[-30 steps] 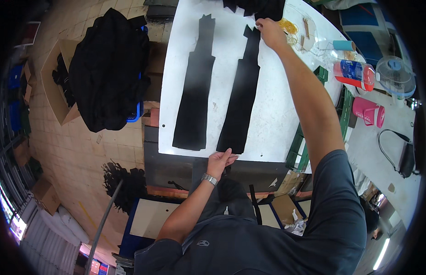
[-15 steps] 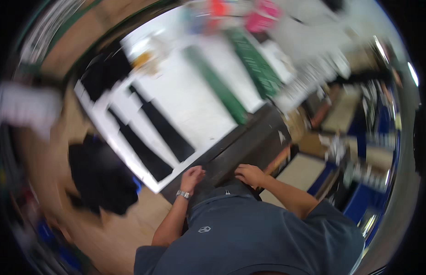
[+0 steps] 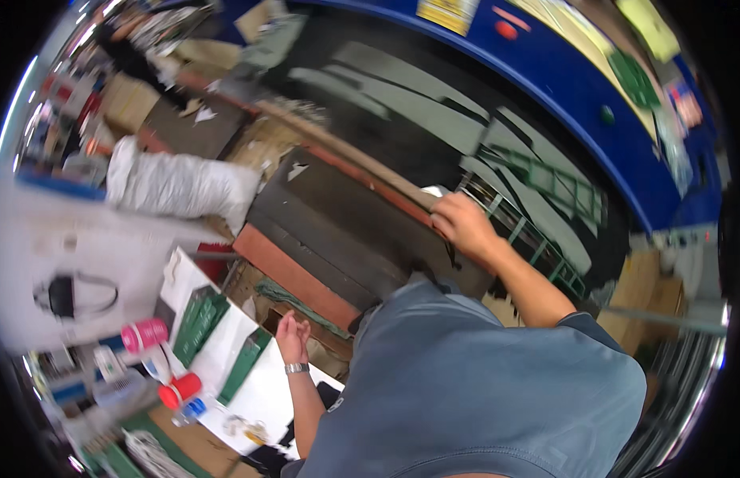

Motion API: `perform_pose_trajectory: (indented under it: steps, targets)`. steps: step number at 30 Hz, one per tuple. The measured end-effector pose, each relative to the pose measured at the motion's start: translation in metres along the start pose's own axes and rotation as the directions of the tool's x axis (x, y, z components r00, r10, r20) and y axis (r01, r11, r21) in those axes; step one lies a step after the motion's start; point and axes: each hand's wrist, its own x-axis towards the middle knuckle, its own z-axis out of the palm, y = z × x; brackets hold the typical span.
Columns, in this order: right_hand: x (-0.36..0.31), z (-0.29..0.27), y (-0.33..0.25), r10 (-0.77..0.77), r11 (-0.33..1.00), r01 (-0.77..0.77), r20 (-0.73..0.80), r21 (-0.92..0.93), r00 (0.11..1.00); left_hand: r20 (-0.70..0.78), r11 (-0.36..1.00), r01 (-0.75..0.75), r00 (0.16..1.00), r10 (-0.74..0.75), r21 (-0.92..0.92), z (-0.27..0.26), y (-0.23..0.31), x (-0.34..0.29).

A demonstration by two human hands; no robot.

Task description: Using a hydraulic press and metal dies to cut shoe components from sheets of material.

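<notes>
L hand (image 3: 293,338) loosely curled, fingers released, nr white counter (image 3: 266,378). R hand (image 3: 465,225) at end of wooden rail (image 3: 346,151); can't tell if fingers grip it. Blk cloth (image 3: 328,396) on counter, beside L forearm.

Printed matter: no legible text, numbers or signs.
Yellow sheet (image 3: 448,13), on the blue panel (image 3: 549,80): print blurred. Clear bottle (image 3: 179,417), by the white worktop's (image 3: 262,382) edge: blue label (image 3: 195,409), lettering indistinct. Grey-blue shirt (image 3: 465,382): small pale emblem, too small to make out.
</notes>
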Motion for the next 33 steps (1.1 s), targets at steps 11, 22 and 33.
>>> perform_pose_trajectory:
  steps: [11,22,33]
  targets:
    - [-0.128,-0.187,0.242,0.588,0.692,-0.563,-0.1,-0.451,0.803,0.649,0.793,-0.419,0.76,0.039,0.442,0.374,0.084,0.005]
    - [-0.084,-0.212,0.239,0.619,0.72,-0.477,0.155,-0.504,0.77,0.994,0.382,-0.924,-0.052,-0.097,-0.011,0.532,0.109,-0.015]
    - [-0.027,-0.175,0.157,0.762,0.597,-0.694,0.012,-0.402,0.648,0.971,0.482,-0.872,-0.035,-0.239,0.087,0.536,0.172,0.063]
